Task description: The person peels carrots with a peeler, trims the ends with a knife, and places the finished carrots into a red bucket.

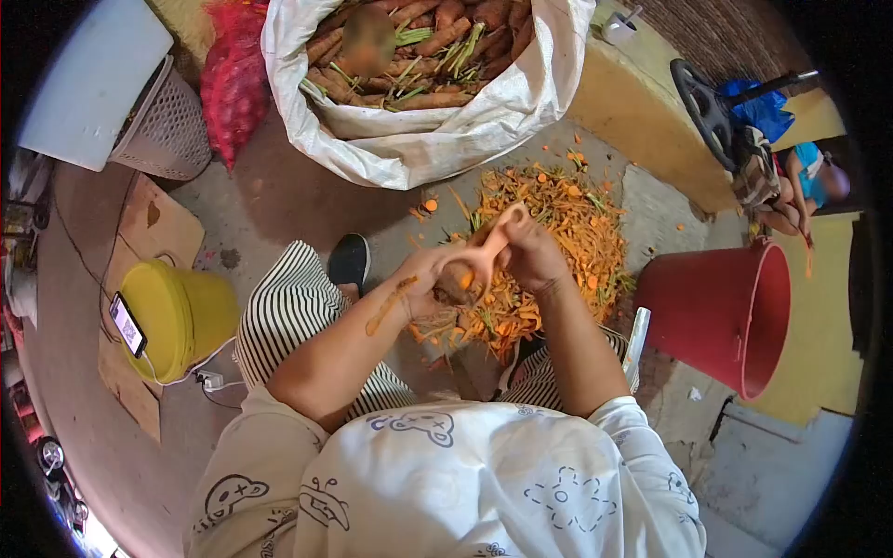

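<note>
My left hand (430, 279) is closed around a carrot (458, 276), whose orange cut end points up toward me. My right hand (538, 253) grips a pale orange-pink peeler (496, 244) by its handle, and the peeler's head lies over the carrot. A strip of peel sticks to my left forearm. Under both hands a heap of carrot peelings and orange slices (577, 228) covers the floor. Beyond them stands a white woven sack (409, 153), rolled open and full of unpeeled carrots (442, 42) with green stem stubs.
At right a red bucket (702, 307) leans toward a wall. On the left, a yellow lidded bucket (200, 312) carries a phone (127, 325) with a cable. A red net bag (234, 84) and a white basket (167, 126) stand behind. Another person (805, 181) sits far right.
</note>
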Demonstrator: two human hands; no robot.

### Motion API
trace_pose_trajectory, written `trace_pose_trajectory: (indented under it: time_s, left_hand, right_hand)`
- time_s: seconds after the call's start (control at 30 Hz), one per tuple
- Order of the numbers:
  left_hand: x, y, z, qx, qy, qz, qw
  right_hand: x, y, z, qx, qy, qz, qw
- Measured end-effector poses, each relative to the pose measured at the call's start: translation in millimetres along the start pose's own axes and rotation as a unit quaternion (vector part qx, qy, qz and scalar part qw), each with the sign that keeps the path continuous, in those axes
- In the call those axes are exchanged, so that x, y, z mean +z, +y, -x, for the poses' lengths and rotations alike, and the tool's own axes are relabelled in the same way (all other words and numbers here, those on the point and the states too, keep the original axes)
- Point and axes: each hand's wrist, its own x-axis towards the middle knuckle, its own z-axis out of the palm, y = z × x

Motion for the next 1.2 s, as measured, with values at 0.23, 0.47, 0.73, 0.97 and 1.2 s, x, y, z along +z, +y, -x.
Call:
trace_pose_trajectory:
  time_s: [0.23, 0.47, 0.73, 0.97, 1.2]
  left_hand:
    - [7, -4, 8, -0.028, 0.073, 0.008, 0.997]
    - [8, -3, 8, -0.007, 0.042, -0.012, 0.999]
    - [7, -3, 8, 0.002, 0.064, -0.052, 0.997]
    - [-4, -4, 3, -0.073, 0.062, -0.082, 0.992]
    - [2, -8, 2, -0.013, 0.041, -0.061, 0.997]
  right_hand:
    - [-29, -39, 16, -0.139, 0.254, 0.044, 0.956]
    - [25, -9, 17, -0.012, 0.027, 0.008, 1.0]
    - [-14, -27, 19, -0.15, 0.198, -0.008, 0.969]
    - [-21, -10, 9, -0.098, 0.162, 0.0, 0.982]
    - [-5, -26, 26, -0.131, 0.137, -0.049, 0.981]
